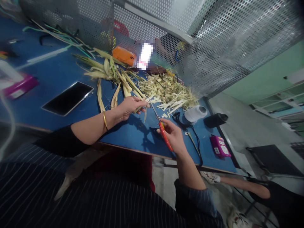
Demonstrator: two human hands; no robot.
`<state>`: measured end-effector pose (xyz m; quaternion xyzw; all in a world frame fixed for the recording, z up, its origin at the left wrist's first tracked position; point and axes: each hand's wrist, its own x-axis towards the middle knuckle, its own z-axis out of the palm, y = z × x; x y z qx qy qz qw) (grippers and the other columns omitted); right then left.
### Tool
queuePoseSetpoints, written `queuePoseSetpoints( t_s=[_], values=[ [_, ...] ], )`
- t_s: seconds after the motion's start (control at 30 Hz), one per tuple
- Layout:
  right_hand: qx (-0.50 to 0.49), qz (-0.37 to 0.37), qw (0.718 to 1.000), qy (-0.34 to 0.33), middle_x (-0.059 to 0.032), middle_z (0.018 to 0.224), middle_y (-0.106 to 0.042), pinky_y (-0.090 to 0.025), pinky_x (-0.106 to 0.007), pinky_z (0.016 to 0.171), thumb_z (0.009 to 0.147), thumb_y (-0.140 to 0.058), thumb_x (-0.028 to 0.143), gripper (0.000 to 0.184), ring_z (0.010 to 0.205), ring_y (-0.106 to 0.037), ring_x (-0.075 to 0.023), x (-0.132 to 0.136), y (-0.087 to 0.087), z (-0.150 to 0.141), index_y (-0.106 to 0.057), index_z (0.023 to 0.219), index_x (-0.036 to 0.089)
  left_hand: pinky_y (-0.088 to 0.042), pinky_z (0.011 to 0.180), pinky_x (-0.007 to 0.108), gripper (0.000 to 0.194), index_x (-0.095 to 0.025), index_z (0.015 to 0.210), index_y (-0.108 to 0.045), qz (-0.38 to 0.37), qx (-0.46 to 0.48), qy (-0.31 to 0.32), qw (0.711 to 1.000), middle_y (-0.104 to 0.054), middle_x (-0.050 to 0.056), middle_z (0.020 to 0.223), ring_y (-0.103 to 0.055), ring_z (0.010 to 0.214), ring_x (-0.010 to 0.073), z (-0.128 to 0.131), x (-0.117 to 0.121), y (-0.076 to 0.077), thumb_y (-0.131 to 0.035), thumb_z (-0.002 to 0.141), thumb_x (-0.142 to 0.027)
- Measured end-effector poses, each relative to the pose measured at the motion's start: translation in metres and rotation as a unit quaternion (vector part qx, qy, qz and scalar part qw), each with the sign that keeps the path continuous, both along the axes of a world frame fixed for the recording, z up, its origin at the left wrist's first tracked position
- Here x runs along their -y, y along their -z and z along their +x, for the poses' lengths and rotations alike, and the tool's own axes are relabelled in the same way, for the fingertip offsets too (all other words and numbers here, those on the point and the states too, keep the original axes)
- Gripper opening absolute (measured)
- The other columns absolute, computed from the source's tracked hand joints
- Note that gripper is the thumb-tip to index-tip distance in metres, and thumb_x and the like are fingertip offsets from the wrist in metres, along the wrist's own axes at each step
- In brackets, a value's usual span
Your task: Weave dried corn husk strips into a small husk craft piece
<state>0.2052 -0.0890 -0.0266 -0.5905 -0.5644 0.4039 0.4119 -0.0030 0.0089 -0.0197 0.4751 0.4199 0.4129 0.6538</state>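
Scissors (159, 122) sit gripped in our right hand (173, 134) near the table's (133, 133) front edge, blades aimed up-left at the leaf strip (142, 99) pinched by our left hand (131, 106), its length running toward the back edge.

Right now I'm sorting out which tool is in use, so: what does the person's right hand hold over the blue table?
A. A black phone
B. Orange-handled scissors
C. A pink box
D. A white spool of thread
B: the right hand grips the orange-handled scissors, blades pointing toward the pale dried leaf strips held by the left hand.
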Motion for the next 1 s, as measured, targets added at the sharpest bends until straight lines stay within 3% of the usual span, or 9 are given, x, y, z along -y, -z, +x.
queuePoseSetpoints(
  t_s=[0.17,0.53,0.67,0.77,0.87,1.0],
  values=[
    [0.01,0.014,1.0,0.012,0.0016,0.073,-0.058,-0.045,-0.028,0.066,0.059,-0.081,0.045,0.053,0.065,-0.05,-0.0121,0.002,0.001,-0.003,-0.067,0.102,0.017,-0.04,0.049,0.019,0.016,-0.011,0.077,-0.073,0.007,-0.003,0.006,1.0,-0.067,0.006,0.067,-0.055,0.054,0.0076,0.001,-0.004,0.006,-0.074,0.077,-0.027],
    [0.04,0.042,0.998,0.016,-0.0005,0.076,-0.061,-0.044,-0.027,0.062,0.067,-0.077,0.047,0.045,0.066,-0.051,-0.0133,0.008,0.008,-0.005,-0.067,0.101,0.018,-0.039,0.046,0.019,0.012,-0.011,0.073,-0.072,-0.021,-0.008,0.0,1.0,-0.063,0.004,0.059,-0.052,0.048,0.0076,0.003,0.0,0.002,-0.074,0.075,-0.023],
    [0.032,0.043,0.998,0.023,0.0011,0.073,-0.058,-0.042,-0.026,0.059,0.067,-0.078,0.043,0.043,0.064,-0.048,-0.0122,0.01,0.009,-0.005,-0.065,0.1,0.019,-0.04,0.046,0.016,0.013,-0.011,0.074,-0.073,-0.02,0.008,0.007,1.0,-0.071,0.008,0.077,-0.057,0.055,0.0067,0.002,0.0,0.001,-0.075,0.075,-0.023],
    [-0.034,0.078,0.995,0.06,0.0014,0.077,-0.056,-0.042,-0.026,0.058,0.066,-0.079,0.039,0.049,0.064,-0.049,-0.012,0.008,0.009,-0.002,-0.061,0.108,0.022,-0.044,0.048,0.014,0.015,-0.01,0.08,-0.074,-0.061,0.056,0.018,0.996,-0.073,0.009,0.094,-0.062,0.065,0.0074,0.0,-0.001,-0.002,-0.077,0.074,-0.024],
    [-0.094,0.165,0.979,0.074,0.0012,0.08,-0.053,-0.04,-0.027,0.053,0.071,-0.075,0.04,0.055,0.059,-0.047,-0.0111,-0.003,-0.001,0.0,-0.054,0.12,0.027,-0.048,0.051,0.014,0.01,-0.011,0.083,-0.072,-0.123,0.119,0.011,0.985,-0.07,0.006,0.082,-0.064,0.066,0.0082,-0.003,-0.004,-0.005,-0.074,0.075,-0.017],
    [-0.069,0.227,0.97,0.048,-0.0004,0.085,-0.055,-0.046,-0.032,0.061,0.079,-0.066,0.045,0.048,0.065,-0.054,-0.0144,-0.036,-0.029,-0.007,-0.048,0.122,0.033,-0.051,0.052,0.017,0.006,-0.011,0.083,-0.068,-0.168,0.17,-0.003,0.971,-0.064,0.001,0.065,-0.063,0.059,0.0085,-0.006,-0.006,-0.007,-0.07,0.077,-0.009]
  ],
)
